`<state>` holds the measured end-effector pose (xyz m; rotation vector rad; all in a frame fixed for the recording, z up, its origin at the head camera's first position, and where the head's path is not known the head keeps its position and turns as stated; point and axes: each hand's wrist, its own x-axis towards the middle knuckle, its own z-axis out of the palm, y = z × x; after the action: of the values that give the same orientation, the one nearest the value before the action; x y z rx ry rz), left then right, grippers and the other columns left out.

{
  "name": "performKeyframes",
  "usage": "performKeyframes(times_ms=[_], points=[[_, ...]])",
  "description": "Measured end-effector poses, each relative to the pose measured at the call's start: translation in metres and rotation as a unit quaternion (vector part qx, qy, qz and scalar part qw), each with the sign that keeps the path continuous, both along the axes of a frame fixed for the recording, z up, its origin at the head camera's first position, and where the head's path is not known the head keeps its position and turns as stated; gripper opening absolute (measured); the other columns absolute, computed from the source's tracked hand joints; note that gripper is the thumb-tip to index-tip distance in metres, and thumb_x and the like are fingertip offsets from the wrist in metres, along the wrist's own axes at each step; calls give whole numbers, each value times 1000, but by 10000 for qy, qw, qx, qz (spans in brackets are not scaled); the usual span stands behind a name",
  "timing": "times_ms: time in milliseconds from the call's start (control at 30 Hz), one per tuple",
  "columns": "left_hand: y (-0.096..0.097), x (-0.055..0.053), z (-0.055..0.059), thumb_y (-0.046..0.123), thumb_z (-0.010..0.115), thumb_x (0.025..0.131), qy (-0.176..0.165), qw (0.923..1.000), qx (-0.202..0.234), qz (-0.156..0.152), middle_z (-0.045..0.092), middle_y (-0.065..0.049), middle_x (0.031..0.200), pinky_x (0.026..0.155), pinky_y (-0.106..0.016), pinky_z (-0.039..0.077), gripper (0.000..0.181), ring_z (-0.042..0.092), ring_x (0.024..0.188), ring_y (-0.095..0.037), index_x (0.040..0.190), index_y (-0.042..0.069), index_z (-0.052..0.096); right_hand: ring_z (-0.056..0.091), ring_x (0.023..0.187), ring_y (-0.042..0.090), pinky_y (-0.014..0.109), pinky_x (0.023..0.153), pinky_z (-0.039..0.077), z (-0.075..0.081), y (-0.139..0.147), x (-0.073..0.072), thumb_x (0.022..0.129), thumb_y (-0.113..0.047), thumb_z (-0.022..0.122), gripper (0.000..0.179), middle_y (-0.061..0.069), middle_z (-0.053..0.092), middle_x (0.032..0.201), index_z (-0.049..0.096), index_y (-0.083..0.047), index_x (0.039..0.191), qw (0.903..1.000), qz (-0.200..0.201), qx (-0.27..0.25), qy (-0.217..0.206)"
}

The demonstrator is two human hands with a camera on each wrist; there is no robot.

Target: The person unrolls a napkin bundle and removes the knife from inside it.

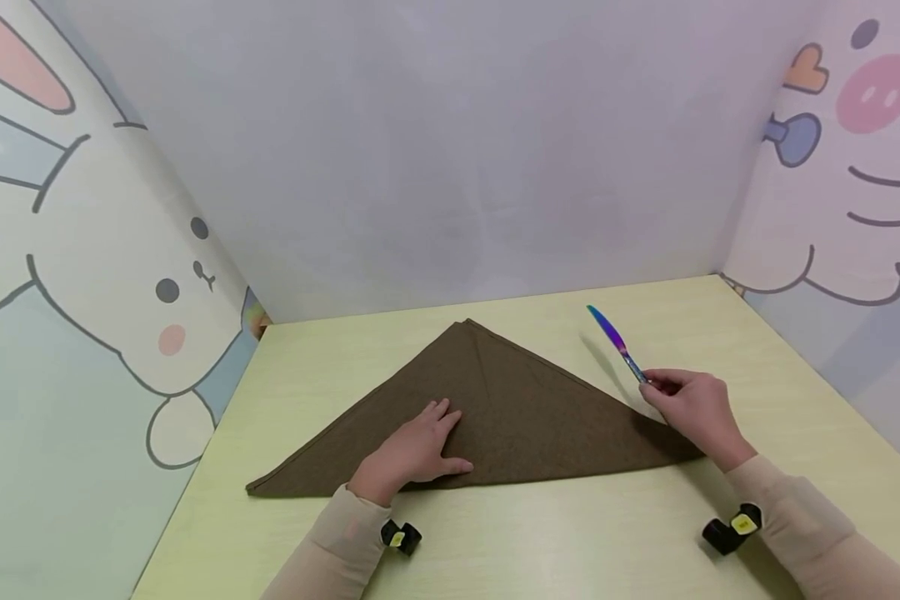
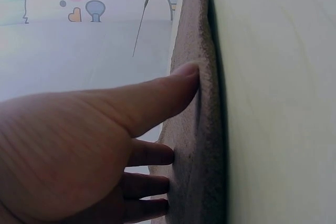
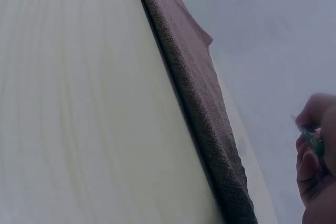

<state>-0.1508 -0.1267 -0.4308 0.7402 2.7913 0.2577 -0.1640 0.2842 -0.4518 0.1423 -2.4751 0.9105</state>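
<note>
A brown cloth (image 1: 525,408), folded into a triangle, lies on the table with its peak toward the back wall. My left hand (image 1: 420,446) rests on it left of the middle, fingers spread; in the left wrist view the thumb (image 2: 173,90) touches the cloth near its folded edge. Above the cloth's right side, my right hand (image 1: 690,408) pinches a table knife (image 1: 611,332) by its handle. The knife's iridescent blue-purple blade points up and away to the left. In the right wrist view only part of the right hand (image 3: 317,156) shows, at the right edge.
The pale wooden table (image 1: 555,542) meets a plain light backdrop (image 1: 450,167) at its back edge. Side panels bear a cartoon rabbit (image 1: 120,275) on the left and a pig (image 1: 855,192) on the right. Black wrist cameras (image 1: 731,531) hang below both sleeves.
</note>
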Motion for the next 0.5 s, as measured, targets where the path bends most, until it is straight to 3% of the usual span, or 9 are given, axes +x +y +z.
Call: performKeyframes(times_ms=[233, 500], points=[[1, 1, 0, 54, 64, 87, -12, 10000, 9, 2, 24, -17, 156, 109, -46, 32, 83, 21, 143, -33, 148, 5, 37, 55, 56, -5, 14, 49, 40, 1, 5, -4, 79, -15, 78, 15, 3, 69, 71, 78, -6, 91, 9988, -239, -419, 88], [1, 0, -2, 54, 64, 87, -23, 10000, 5, 25, 24, -17, 156, 109, -46, 31, 83, 21, 144, -32, 149, 6, 36, 54, 53, 1, 20, 44, 40, 6, 8, -14, 83, -20, 76, 21, 6, 70, 74, 78, -4, 96, 9968, -397, -690, -95]])
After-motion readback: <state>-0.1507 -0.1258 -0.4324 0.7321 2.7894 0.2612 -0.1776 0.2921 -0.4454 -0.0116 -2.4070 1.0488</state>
